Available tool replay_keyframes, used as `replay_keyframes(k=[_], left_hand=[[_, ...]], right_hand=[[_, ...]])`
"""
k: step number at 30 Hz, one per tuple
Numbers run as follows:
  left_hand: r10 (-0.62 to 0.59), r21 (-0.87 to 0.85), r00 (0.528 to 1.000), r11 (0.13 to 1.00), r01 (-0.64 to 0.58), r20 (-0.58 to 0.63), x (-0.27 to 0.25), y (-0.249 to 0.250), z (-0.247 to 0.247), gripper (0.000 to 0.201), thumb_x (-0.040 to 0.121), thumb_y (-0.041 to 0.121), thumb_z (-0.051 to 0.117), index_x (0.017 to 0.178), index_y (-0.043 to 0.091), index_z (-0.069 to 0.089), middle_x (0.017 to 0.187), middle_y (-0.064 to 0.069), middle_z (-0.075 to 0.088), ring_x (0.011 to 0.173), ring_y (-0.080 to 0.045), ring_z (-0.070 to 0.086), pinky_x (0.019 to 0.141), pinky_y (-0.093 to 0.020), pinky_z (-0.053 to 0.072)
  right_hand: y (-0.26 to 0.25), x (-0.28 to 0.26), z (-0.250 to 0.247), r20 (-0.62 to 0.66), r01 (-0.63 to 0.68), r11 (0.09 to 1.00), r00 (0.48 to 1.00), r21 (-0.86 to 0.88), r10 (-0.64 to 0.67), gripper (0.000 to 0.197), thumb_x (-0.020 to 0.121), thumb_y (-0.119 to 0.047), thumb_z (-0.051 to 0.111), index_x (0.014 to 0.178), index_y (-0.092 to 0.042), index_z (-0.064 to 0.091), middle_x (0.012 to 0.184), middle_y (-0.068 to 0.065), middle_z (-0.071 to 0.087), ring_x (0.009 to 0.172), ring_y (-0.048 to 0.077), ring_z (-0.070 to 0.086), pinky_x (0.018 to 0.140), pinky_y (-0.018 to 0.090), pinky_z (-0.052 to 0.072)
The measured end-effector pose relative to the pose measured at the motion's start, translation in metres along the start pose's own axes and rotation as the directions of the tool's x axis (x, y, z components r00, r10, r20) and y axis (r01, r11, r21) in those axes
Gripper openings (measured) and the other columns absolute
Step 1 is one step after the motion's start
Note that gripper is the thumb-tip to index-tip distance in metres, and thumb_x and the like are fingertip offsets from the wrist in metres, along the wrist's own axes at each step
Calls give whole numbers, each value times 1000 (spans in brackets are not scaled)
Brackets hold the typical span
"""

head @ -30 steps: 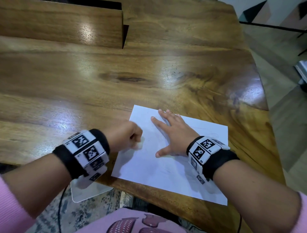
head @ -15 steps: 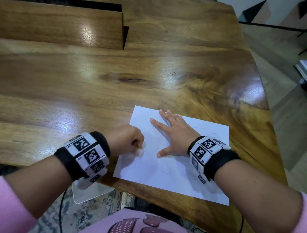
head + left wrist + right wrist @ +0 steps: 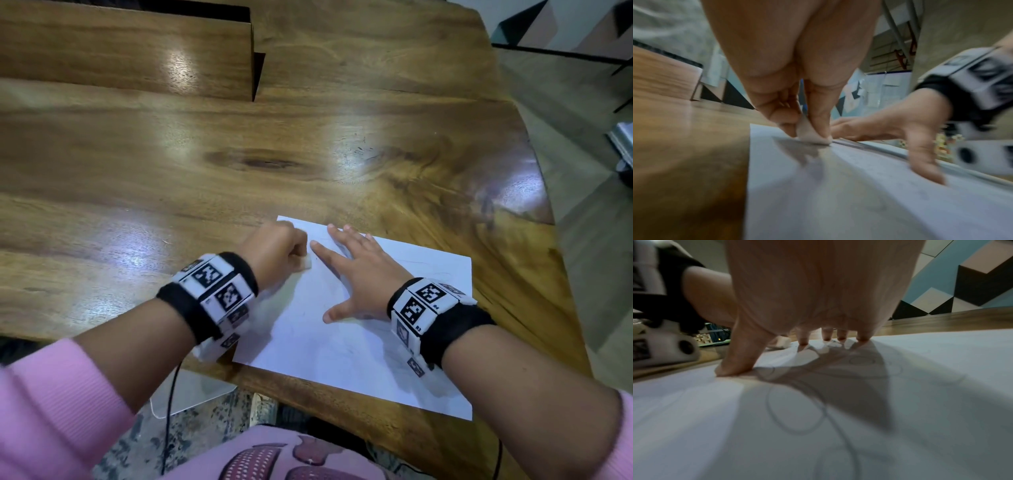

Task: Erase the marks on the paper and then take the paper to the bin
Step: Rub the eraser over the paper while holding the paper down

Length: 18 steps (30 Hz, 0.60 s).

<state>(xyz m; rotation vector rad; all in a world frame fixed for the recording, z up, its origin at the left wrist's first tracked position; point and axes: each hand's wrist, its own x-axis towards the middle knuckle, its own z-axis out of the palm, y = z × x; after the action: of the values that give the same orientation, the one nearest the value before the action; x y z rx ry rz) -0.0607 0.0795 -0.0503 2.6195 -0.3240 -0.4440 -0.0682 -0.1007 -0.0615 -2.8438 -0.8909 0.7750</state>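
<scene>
Since the paper [image 3: 342, 349] at the bench's [image 3: 308, 154] near edge is one thin floppy sheet, it'd likely skid or crease: right hand [image 3: 359, 279] lies spread flat on it, left hand [image 3: 274, 255] pinches a small eraser [image 3: 812, 133] near its far left corner. Later, lift by an edge.

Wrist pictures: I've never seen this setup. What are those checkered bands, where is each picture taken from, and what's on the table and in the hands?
No machine here, just a person's two bare hands. The checkered bands carry small cameras: the two low, close pictures look along each hand's fingers, and the wide one comes from a head-worn camera. On the wooden table lies a white sheet of paper. The right hand presses flat on it; the left hand pinches a small eraser against it. Faint pencil loops show on the sheet.
</scene>
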Motion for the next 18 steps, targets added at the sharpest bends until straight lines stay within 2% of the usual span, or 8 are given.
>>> replay_keyframes(k=[2, 4, 7, 9, 11, 13, 15, 18], left_hand=[[21, 8, 1000, 1000, -21, -12, -1, -1, 2, 11, 76, 18, 68, 77, 7, 65, 78, -8, 60, 73, -24, 53, 65, -27, 37], [84, 5, 987, 996, -85, 136, -24, -4, 4, 11, 75, 20, 69, 73, 10, 65, 75, -1, 56, 72, -19, 52, 63, -25, 36], [153, -18, 924, 987, -157, 350, -59, -10, 11, 12, 74, 21, 71, 70, 11, 65, 73, 4, 53, 69, -14, 51, 59, -19, 33], [124, -21, 955, 992, -123, 270, -54, -9, 9, 8, 74, 18, 70, 74, 11, 67, 77, 0, 58, 73, -17, 54, 61, -21, 36], [43, -31, 995, 999, -40, 88, -33, -5, 5, 8, 76, 17, 68, 78, 9, 67, 82, -6, 61, 75, -20, 55, 65, -25, 38], [17, -24, 1000, 1000, -17, -23, -20, -1, 5, 12, 77, 20, 67, 77, 8, 65, 80, -4, 58, 74, -19, 52, 67, -26, 36], [47, -16, 999, 999, -47, 9, -27, -2, 8, 14, 78, 21, 66, 75, 7, 63, 78, -3, 55, 73, -20, 51, 65, -26, 34], [136, -11, 959, 990, -138, 247, -59, -6, 14, 15, 75, 22, 69, 69, 10, 63, 75, 0, 55, 71, -20, 53, 64, -28, 39]], right_hand=[[-1, 0, -1, 4, 3, 1000, 1000, 2, -3, 111, 69, -67, 65, 149, -35, -6, 157, 1, -20, 144, 20, -18, 116, 35, -10], [0, -1, -1, 6, -1, 1000, 1000, 3, 1, 112, 69, -67, 65, 149, -36, -7, 157, 0, -21, 144, 19, -18, 116, 35, -10], [1, 0, 0, 4, -2, 1000, 1000, -1, 2, 112, 69, -68, 64, 149, -36, -8, 156, 0, -22, 144, 19, -20, 116, 35, -11], [0, 0, 1, 9, -3, 1000, 1000, -13, 3, 114, 67, -69, 64, 149, -36, -9, 156, 1, -22, 144, 20, -20, 116, 36, -11], [-2, 0, 2, 12, -8, 1000, 1000, -23, 8, 118, 64, -70, 66, 148, -35, -10, 156, 2, -23, 144, 22, -20, 117, 38, -10], [-3, 0, 3, 16, -11, 999, 1000, -33, 12, 122, 62, -72, 66, 148, -35, -11, 156, 2, -24, 143, 23, -21, 117, 39, -10], [-3, 0, 3, 23, -10, 999, 1000, -45, 11, 123, 61, -73, 66, 148, -35, -12, 155, 3, -25, 143, 23, -22, 118, 40, -10], [-2, 0, 3, 29, -10, 998, 1000, -55, 11, 123, 61, -74, 65, 148, -34, -13, 155, 3, -25, 143, 24, -22, 118, 40, -10]])
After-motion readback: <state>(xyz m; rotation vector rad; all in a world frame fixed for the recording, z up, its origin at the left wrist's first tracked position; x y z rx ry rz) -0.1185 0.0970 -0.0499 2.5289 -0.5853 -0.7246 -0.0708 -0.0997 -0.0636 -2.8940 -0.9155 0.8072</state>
